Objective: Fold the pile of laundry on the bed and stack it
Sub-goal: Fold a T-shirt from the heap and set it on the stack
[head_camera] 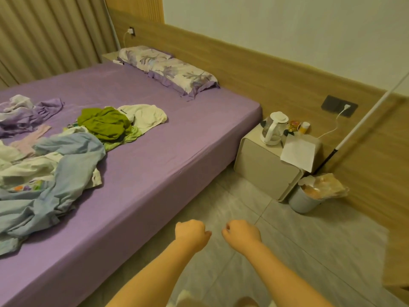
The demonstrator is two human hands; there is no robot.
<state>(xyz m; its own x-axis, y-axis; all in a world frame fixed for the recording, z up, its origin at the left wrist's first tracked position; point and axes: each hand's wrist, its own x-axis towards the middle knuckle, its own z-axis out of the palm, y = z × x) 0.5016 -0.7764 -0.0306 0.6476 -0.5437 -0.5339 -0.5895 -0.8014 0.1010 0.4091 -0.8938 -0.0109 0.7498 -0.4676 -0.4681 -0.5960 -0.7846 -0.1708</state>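
Both my hands, left [192,234] and right [242,234], are curled into empty fists over the floor. Laundry [55,151] on the bed [177,138] looks soft and floppy. I'd grab the blue piece [73,160] by its edge.

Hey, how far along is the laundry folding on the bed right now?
Nothing looks done: the laundry lies unfolded on the bed, the green garment and blue garment crumpled, no stack in sight. Nothing is in hand: the left hand and right hand are over the floor with fingers curled, holding nothing. All folding and stacking remains.
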